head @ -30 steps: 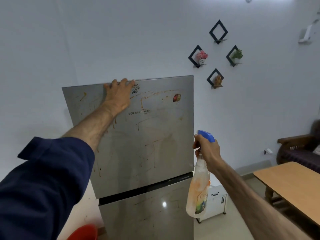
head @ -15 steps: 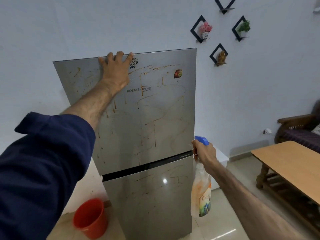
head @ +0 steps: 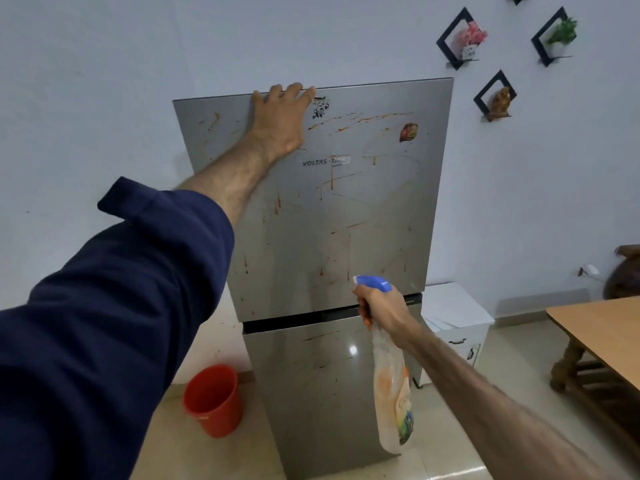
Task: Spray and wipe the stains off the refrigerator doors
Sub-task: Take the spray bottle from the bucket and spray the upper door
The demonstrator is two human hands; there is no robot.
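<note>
- Gripping the spray bottle by its neck, your right hand hangs it in front of the refrigerator, nozzle level with the door seam; its pale contents are too blurred to gauge.
- Left of the refrigerator's base, the red bucket shows no visible contents.
- Orange stains streak both refrigerator doors; wiping looks not yet begun.
- Your left hand rests flat, fingers straight, at the refrigerator's top edge.

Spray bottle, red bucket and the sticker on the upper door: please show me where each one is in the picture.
Spray bottle [head: 393, 393]: head view, on its clear body below the gripping hand.
Red bucket [head: 213, 405]: head view, on its outer wall.
Sticker [head: 408, 132]: head view, on its middle.
</note>
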